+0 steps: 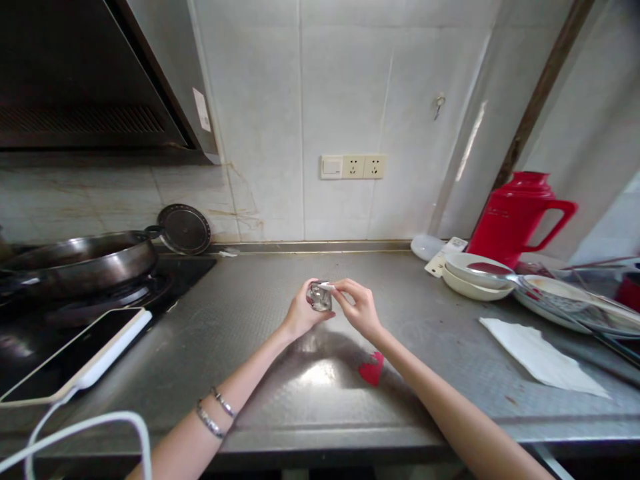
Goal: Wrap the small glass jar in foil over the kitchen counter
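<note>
A steel counter is running under tiled wall — stacked bowls sitting right. The left hand is gripping a small glass; the right hand is pinching its rim.

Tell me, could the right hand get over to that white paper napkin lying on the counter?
Probably yes. The right hand pinches at the small glass, but the napkin lies flat on the same side, with bare steel counter between them.
</note>
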Demonstrator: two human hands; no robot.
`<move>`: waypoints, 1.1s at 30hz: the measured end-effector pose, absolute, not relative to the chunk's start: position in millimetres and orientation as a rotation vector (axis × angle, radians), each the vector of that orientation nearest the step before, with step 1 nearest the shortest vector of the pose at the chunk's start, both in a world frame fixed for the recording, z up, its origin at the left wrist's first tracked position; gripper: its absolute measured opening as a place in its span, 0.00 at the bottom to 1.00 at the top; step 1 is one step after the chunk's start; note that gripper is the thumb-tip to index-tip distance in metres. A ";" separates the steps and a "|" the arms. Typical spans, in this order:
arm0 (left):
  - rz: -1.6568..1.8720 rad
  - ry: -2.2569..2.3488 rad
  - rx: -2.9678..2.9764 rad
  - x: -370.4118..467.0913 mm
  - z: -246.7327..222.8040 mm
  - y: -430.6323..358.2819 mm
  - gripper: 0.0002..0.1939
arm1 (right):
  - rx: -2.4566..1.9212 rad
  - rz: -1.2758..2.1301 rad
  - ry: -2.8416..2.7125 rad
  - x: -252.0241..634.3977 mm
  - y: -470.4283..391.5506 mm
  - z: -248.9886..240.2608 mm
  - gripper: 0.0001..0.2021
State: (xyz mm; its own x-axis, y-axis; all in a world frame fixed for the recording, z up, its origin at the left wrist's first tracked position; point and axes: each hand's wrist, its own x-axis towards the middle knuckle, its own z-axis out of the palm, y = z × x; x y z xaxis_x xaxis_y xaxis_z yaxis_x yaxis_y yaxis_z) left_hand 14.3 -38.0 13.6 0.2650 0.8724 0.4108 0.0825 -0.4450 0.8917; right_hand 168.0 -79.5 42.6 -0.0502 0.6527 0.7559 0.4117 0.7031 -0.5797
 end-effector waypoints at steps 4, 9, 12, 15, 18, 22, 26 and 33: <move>1.245 0.832 1.745 13.7 12.8 -38.1 0.39 | -0.895 0.270 -1.672 170.8 -82.1 46.3 0.13; 1.198 0.972 1.821 16.5 14.1 -46.5 0.40 | -0.945 0.181 -1.512 175.7 -76.7 48.8 0.12; 1.180 0.962 1.844 19.7 11.4 -49.7 0.40 | -0.947 0.165 -1.618 175.8 -74.6 47.3 0.11; 1.181 0.890 1.862 21.7 6.4 -48.9 0.41 | -0.935 0.170 -1.832 173.9 -75.4 44.0 0.11; 1.220 0.830 1.909 22.1 2.7 -47.2 0.40 | -0.911 0.089 -1.949 172.4 -77.0 41.7 0.12; 1.252 0.814 1.957 22.4 2.7 -46.8 0.39 | -0.838 0.004 -2.006 171.8 -79.1 43.2 0.11; 1.264 0.848 1.959 22.5 3.8 -45.8 0.39 | -0.811 0.005 -2.012 172.4 -80.6 45.9 0.10; 1.218 0.885 1.924 19.9 4.9 -46.5 0.39 | -0.759 0.003 -2.048 172.1 -84.7 48.3 0.10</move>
State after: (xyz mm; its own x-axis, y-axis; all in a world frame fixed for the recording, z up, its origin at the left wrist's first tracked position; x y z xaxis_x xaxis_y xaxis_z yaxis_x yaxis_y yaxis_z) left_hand 19.9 -46.5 4.9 0.3296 0.8244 0.4601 0.1832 -0.5339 0.8254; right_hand 172.1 -84.7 48.3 -0.3857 0.5142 0.7661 0.5122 0.8099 -0.2857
